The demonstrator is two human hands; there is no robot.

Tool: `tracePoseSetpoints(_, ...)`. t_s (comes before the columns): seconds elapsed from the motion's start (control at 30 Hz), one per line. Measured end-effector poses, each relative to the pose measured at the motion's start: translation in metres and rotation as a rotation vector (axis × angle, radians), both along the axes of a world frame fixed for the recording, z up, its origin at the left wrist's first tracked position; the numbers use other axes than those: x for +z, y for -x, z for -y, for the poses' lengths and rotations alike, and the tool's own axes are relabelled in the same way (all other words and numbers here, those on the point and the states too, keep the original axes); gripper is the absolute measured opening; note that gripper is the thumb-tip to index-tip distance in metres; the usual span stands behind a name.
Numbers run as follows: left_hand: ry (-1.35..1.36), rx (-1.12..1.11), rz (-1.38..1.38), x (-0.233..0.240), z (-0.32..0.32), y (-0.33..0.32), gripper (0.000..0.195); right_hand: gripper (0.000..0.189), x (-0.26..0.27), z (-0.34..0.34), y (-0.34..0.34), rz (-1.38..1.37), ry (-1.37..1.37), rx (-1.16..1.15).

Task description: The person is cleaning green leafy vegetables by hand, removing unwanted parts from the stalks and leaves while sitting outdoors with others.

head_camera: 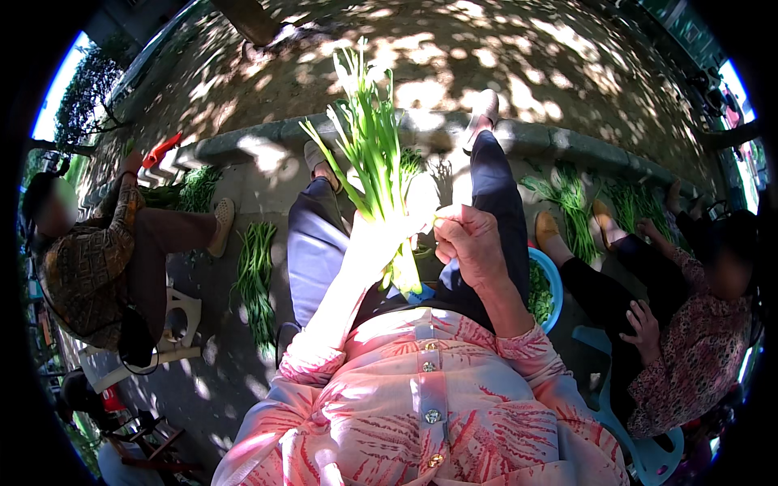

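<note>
My left hand (383,237), washed out by bright sun, is closed around a bunch of long green leafy stalks (380,152). The leafy ends point away from me, and the pale cut ends stick out below the hand near my lap. Just right of the bunch is my right hand (468,240), its thumb and forefinger pinched together at a small yellow-green bit, perhaps a piece of stalk. Between my feet, partly hidden behind the bunch, lie more greens (411,161).
A blue basin (556,285) of greens stands by my right leg. Bundles of greens (256,273) lie left, and others (574,209) right. Seated people (91,261) flank me, the right one (699,358) on a light-blue plastic chair (644,455). A stone kerb (529,140) runs ahead.
</note>
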State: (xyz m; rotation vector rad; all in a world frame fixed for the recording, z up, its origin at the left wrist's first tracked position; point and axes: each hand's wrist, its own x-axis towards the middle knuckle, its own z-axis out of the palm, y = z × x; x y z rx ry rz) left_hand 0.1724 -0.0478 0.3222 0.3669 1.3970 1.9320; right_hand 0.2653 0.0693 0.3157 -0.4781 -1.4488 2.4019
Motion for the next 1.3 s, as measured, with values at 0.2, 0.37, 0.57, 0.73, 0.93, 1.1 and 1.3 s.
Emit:
tracePoseSetpoints(0.2,-0.001,0.035,-0.001,-0.008,0.003,-0.001,0.014,0.008,0.006,0.003,-0.001,0.055,-0.163,0.015)
tracePoseSetpoints(0.37,0.025,-0.027,-0.084,0.001,0.003,-0.001,0.018,0.010,-0.021,-0.003,-0.001,-0.111,-0.377,0.023)
tracePoseSetpoints(0.57,0.122,-0.010,-0.191,0.003,0.001,-0.002,0.019,0.012,-0.016,-0.012,-0.003,-0.074,-0.581,0.079)
tracePoseSetpoints(0.73,0.053,-0.015,-0.158,0.003,-0.003,-0.001,0.015,0.007,-0.018,-0.015,-0.003,-0.011,-0.624,0.113)
tracePoseSetpoints(0.93,0.179,-0.050,-0.162,0.013,-0.002,-0.004,0.014,0.008,-0.019,-0.004,0.001,-0.208,-0.538,-0.096)
tracePoseSetpoints(1.1,0.098,0.002,-0.192,0.009,-0.003,-0.011,0.017,0.015,-0.008,0.000,0.002,-0.036,-0.576,-0.116)
tracePoseSetpoints(1.3,-0.105,0.030,-0.120,-0.007,-0.001,-0.013,0.016,0.026,-0.013,0.009,0.001,-0.091,0.447,0.045)
